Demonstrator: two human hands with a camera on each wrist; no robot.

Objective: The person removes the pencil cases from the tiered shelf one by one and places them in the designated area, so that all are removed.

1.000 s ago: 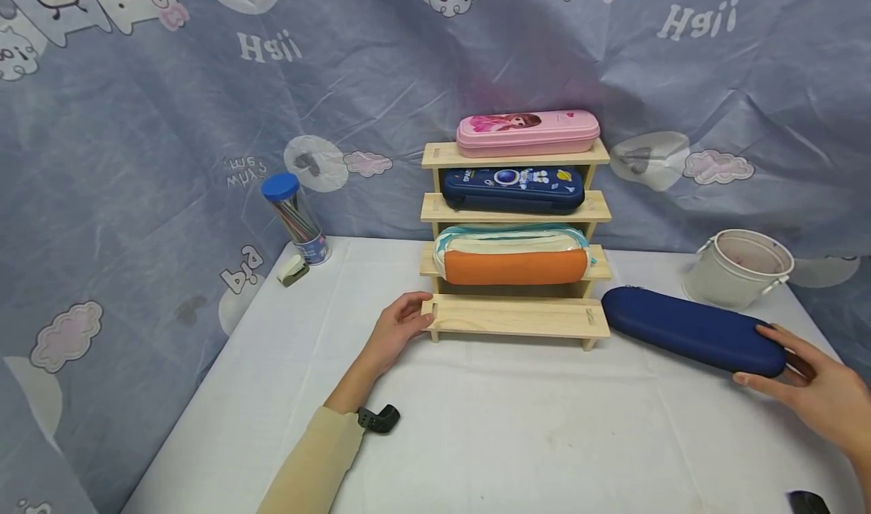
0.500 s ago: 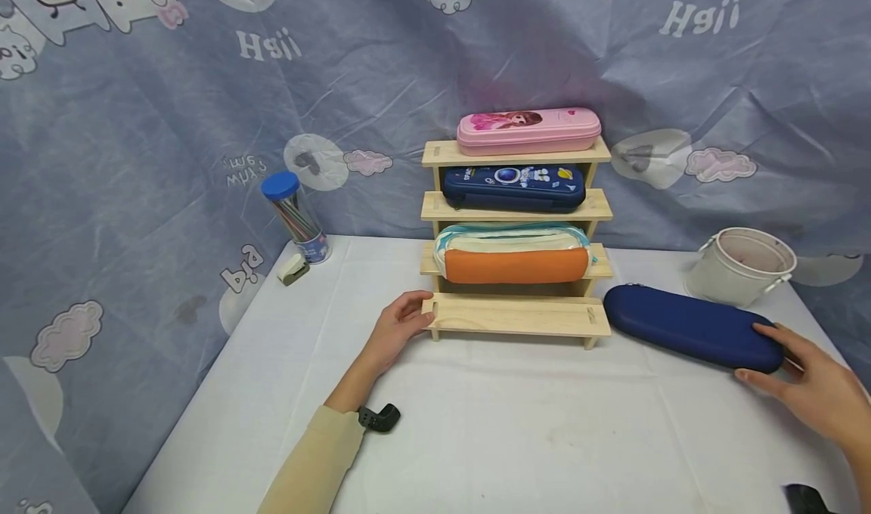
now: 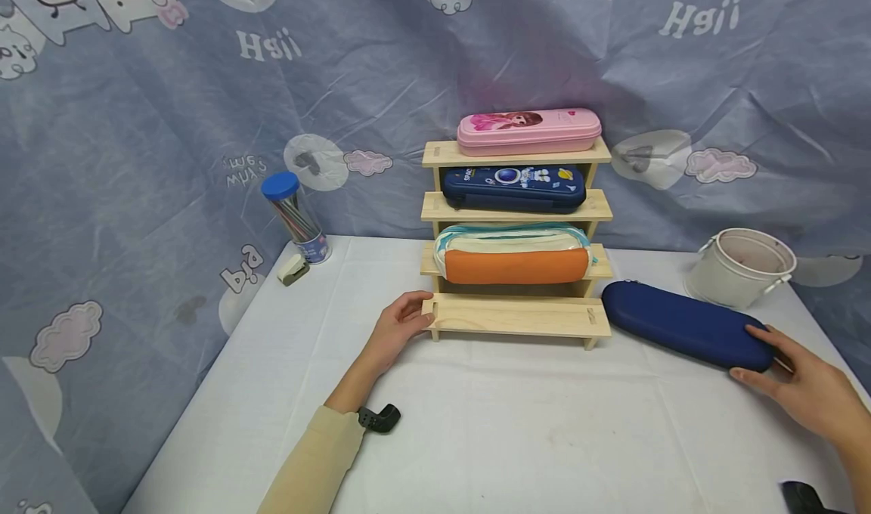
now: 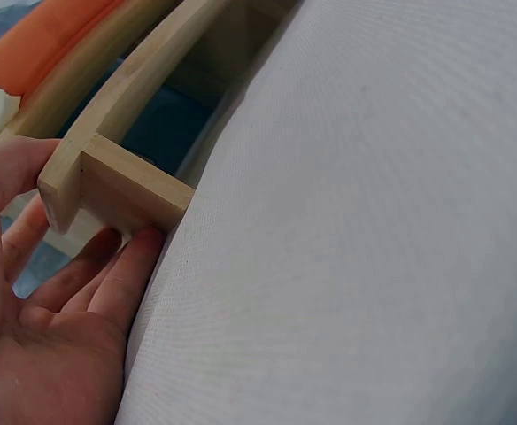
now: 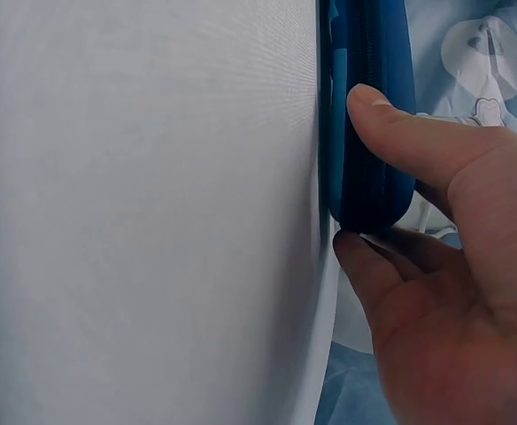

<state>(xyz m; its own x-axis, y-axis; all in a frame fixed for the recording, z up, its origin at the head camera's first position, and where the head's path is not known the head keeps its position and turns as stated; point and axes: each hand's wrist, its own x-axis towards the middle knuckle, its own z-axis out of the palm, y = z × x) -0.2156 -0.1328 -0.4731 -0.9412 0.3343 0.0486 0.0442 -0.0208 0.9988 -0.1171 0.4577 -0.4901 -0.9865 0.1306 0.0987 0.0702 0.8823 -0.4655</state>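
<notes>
A four-step wooden rack (image 3: 517, 316) stands on the table with its lowest step bare. My left hand (image 3: 397, 332) grips the left end of that step; in the left wrist view the fingers (image 4: 126, 274) lie by the step's leg. On the right, my right hand (image 3: 810, 385) holds the outer end of a plain dark-blue zipped pencil case (image 3: 683, 323). Its thumb (image 5: 374, 111) lies along the zipped side, the other fingers at the rounded end. The case lies slanted on the table, its left end close beside the rack.
Higher steps hold an orange-and-white pencil case (image 3: 517, 267), a navy astronaut case (image 3: 513, 189) and a pink case (image 3: 531, 132). A white bucket (image 3: 738, 272) stands behind the blue case. At back left are a blue-lidded tube (image 3: 296, 219) of sticks and a small stapler-like item (image 3: 293, 270).
My right hand has shifted slightly left, and the outer end of the blue pencil case has come left with it. The left hand and the rack keep their places.
</notes>
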